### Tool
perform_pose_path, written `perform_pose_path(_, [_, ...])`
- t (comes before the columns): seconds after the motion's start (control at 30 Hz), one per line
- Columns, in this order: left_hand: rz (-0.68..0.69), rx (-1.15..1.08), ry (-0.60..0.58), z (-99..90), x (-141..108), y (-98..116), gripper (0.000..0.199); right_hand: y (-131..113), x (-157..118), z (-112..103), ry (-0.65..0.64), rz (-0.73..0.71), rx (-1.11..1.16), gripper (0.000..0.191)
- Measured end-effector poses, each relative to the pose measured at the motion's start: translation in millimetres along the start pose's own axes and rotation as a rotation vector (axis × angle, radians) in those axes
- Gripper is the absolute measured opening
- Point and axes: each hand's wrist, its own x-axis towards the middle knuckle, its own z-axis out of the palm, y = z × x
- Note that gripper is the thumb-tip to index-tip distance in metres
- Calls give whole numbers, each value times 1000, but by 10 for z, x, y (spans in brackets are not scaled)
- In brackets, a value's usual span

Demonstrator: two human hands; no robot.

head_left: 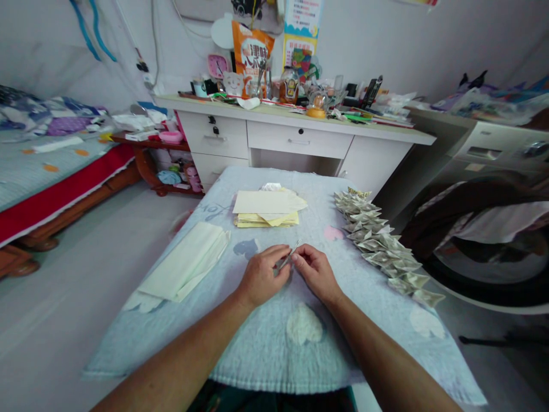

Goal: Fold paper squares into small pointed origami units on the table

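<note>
Between my two hands, above the middle of the cloth-covered table, is a small folded piece of paper (285, 260), mostly hidden by the fingers. My left hand (265, 274) grips its left side between thumb and fingers. At its right end, my right hand (313, 269) pinches it. Beyond the hands lies a stack of cream and yellow paper sheets (266, 202). Pale folded sheets (184, 263) rest to the left. Along the right side runs a row of several pointed folded-paper pieces (381, 243), set close against one another.
A light blue patterned cloth (274, 349) covers the table. Behind stands a white desk (295, 140) crowded with a jar (289, 86), an orange bag (251, 57) and other items. A washing machine (493, 149) stands at right, a bed (55, 166) at left.
</note>
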Motion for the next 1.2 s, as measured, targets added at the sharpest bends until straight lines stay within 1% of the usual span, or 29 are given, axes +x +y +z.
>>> perform_pose_path(0.13, [-82,-207,-53,-30,-8,-30,30,26,0,2,-12,18,8,25])
perform_pose_path(0.2, [-145,-313,-55,-28,-2,-78,28,37,-3,6,-14,10,-7,25])
perform_pose_path(0.3, [-196,-434,-60,-5,13,-145,27,41,-10,6,-27,-7,-19,24])
perform_pose_path(0.43, [-268,-547,-79,21,25,-171,34,22,-16,1,-61,-39,-34,20])
perform_pose_path(0.5, [-288,-615,-92,23,26,-167,39,8,-17,-2,-69,-55,-49,17])
perform_pose_path(0.57, [-300,-672,-104,17,25,-160,39,-6,-20,-7,-68,-71,-64,16])
perform_pose_path(0.8, [-333,-726,-113,-2,29,-158,38,-56,-22,-34,-40,-142,-183,7])
perform_pose_path(0.87, [-347,-744,-100,0,26,-155,38,-50,-20,-24,-10,-139,-205,5])
perform_pose_path(0.93, [-382,-741,-92,0,19,-142,39,-32,-21,-5,21,-105,-189,2])
perform_pose_path(0.97, [-406,-733,-88,-3,17,-132,40,-21,-23,7,31,-82,-170,3])
perform_pose_path(1.07, [-450,-716,-86,-17,14,-93,39,5,-32,43,56,-45,-139,13])
perform_pose_path(1.2, [-435,-739,-69,-19,18,-63,40,2,-34,76,111,-58,-201,16])
